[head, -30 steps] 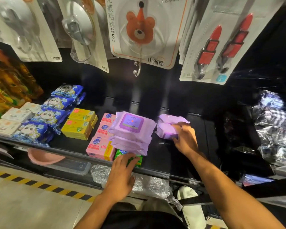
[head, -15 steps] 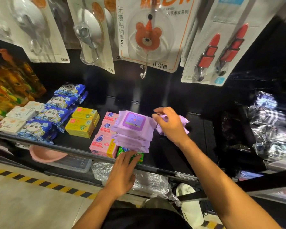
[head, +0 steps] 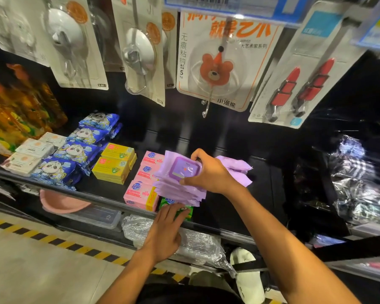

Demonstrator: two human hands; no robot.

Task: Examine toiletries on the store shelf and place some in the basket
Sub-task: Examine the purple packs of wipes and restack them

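A stack of purple wet-wipe packs (head: pixel 176 185) sits on the black store shelf (head: pixel 261 194). My right hand (head: pixel 208 172) grips the top pack, fingers curled over its far edge and thumb at its near edge. More purple packs (head: pixel 239 170) lie behind that hand. My left hand (head: pixel 167 229) lies with straight fingers on a green box (head: pixel 188 212) at the shelf's front edge, just below the purple stack. No basket is in view.
Pink soap boxes (head: pixel 140 194), yellow soap boxes (head: pixel 114 165), blue panda packs (head: pixel 75 154) and white boxes (head: pixel 31 152) fill the shelf's left. Carded hooks (head: pixel 217 62) hang above. Plastic-wrapped goods (head: pixel 360 183) are at right. A pink basin (head: pixel 59 202) sits on the lower shelf.
My right hand left the rear purple packs, moved left and took hold of the top pack of the front stack. My left hand stays on the green box.
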